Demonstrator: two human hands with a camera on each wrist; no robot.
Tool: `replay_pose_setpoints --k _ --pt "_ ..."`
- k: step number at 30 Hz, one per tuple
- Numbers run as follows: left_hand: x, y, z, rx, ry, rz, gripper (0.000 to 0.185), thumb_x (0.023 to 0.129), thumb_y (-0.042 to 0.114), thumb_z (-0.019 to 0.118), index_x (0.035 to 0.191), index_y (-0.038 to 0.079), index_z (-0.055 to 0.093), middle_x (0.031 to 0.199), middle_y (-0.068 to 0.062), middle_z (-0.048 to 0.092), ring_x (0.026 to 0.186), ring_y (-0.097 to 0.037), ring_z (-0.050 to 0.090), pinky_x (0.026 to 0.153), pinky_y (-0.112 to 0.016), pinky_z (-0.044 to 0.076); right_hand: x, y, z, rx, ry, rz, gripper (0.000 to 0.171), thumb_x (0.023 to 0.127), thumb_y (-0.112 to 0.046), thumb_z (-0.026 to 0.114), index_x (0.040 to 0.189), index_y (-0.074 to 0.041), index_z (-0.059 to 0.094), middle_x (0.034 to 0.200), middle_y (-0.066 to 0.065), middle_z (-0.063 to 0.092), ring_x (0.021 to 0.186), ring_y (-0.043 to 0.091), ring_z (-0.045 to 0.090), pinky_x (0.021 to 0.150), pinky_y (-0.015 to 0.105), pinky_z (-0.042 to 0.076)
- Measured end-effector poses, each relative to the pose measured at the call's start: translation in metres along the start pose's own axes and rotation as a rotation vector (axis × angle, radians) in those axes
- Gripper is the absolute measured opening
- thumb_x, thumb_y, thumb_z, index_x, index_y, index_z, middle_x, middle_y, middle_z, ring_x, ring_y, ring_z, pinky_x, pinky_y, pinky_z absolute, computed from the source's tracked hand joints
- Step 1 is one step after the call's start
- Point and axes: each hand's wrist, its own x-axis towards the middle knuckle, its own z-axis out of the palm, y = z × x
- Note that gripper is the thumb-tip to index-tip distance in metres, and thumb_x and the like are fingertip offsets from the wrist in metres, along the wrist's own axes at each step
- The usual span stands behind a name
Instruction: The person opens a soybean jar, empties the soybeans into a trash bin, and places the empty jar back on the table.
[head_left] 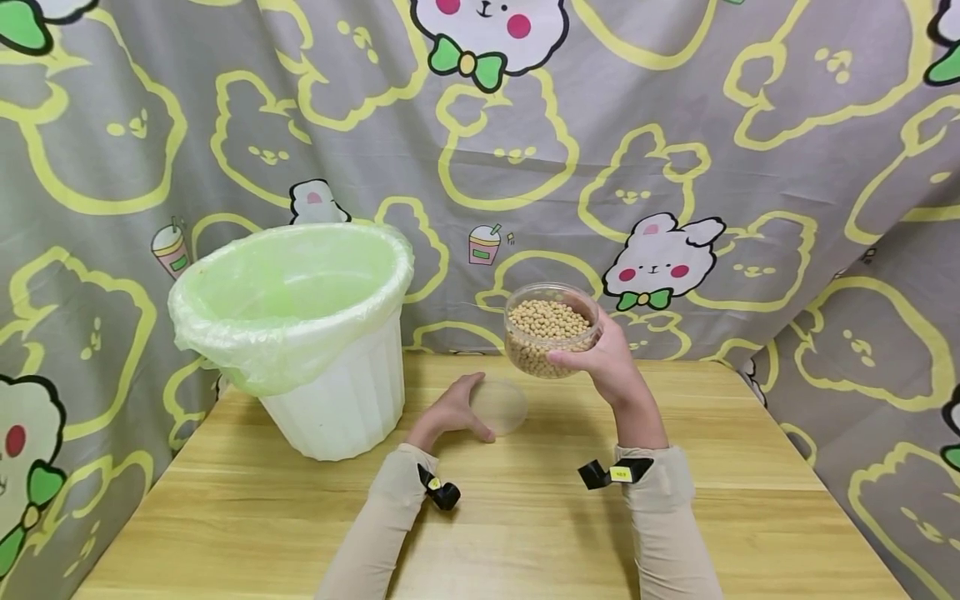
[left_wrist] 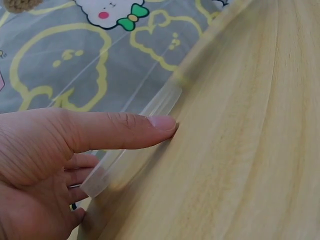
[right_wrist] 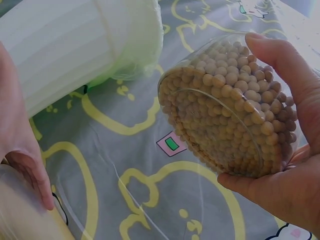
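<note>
My right hand (head_left: 613, 358) holds a clear round plastic jar (right_wrist: 210, 170) above the table, thumb on one side and fingers on the other. Small round tan balls (head_left: 549, 321) that look like soybeans fill much of the jar, whose top is uncovered. A clear round lid (head_left: 506, 407) is at the table surface, left of and below the jar. My left hand (head_left: 448, 410) spans this lid with thumb and fingers at its opposite edges. In the left wrist view, the thumb (left_wrist: 125, 131) lies along the lid's rim, and the other fingers are partly hidden behind it.
To the left stands a white ribbed bin (head_left: 337, 408) with a pale green liner bag (head_left: 277, 358) folded over its rim. A grey patterned curtain (head_left: 405, 158) hangs behind the wooden table (head_left: 525, 533). Each sleeve carries a black wrist mount.
</note>
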Motion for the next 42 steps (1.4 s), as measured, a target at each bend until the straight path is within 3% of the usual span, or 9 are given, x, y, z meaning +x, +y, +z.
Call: replay_pose_setpoints --k 26,30,33,36,39,42 --pt "-0.005 0.002 -0.004 0.017 -0.04 -0.027 0.123 0.06 0.012 0.098 0.16 0.001 0.026 0.164 -0.023 0.029 0.152 -0.042 0.029 0.123 -0.055 0.026 -0.001 0.003 0.004 0.003 -0.004 -0.011 0.094 0.07 0.015 0.077 0.153 -0.003 0.038 0.144 0.013 0.046 0.119 0.018 0.054 0.093 0.02 0.054" --pt "-0.006 0.003 -0.006 -0.04 -0.032 -0.024 0.118 0.068 0.017 0.095 0.16 0.0 0.023 0.165 -0.022 0.027 0.152 -0.042 0.028 0.123 -0.055 0.026 -0.002 0.004 0.004 0.0 -0.008 -0.008 0.095 0.07 0.015 0.077 0.154 0.0 0.035 0.145 0.015 0.047 0.119 0.019 0.054 0.092 0.021 0.054" --pt "-0.006 0.011 -0.014 -0.103 0.062 0.006 0.103 0.08 0.027 0.088 0.159 0.002 0.027 0.165 -0.019 0.032 0.151 -0.043 0.032 0.12 -0.058 0.029 -0.003 0.004 0.004 -0.007 -0.008 -0.014 0.095 0.07 0.014 0.078 0.154 0.0 0.035 0.145 0.016 0.047 0.118 0.018 0.054 0.093 0.021 0.054" --pt "-0.008 0.03 -0.027 -0.156 0.26 0.11 0.077 0.09 0.031 0.078 0.152 0.003 0.043 0.157 -0.017 0.046 0.146 -0.041 0.041 0.119 -0.058 0.033 -0.004 0.003 0.004 -0.012 -0.009 -0.011 0.095 0.07 0.014 0.078 0.154 -0.001 0.036 0.146 0.016 0.047 0.119 0.018 0.054 0.092 0.021 0.054" --pt "-0.017 0.059 -0.041 -0.161 0.472 0.244 0.051 0.096 0.026 0.07 0.141 0.004 0.058 0.145 -0.016 0.059 0.141 -0.036 0.049 0.119 -0.054 0.034 -0.004 0.003 0.004 -0.012 -0.012 -0.004 0.095 0.071 0.013 0.078 0.154 0.0 0.035 0.146 0.016 0.047 0.119 0.018 0.054 0.092 0.021 0.054" --pt "-0.038 0.092 -0.054 -0.169 0.609 0.365 0.038 0.099 0.021 0.066 0.134 0.006 0.064 0.139 -0.013 0.065 0.139 -0.029 0.053 0.12 -0.047 0.035 -0.003 0.002 0.005 -0.017 -0.014 0.002 0.095 0.072 0.013 0.079 0.155 0.001 0.033 0.146 0.016 0.045 0.119 0.018 0.054 0.092 0.021 0.054"
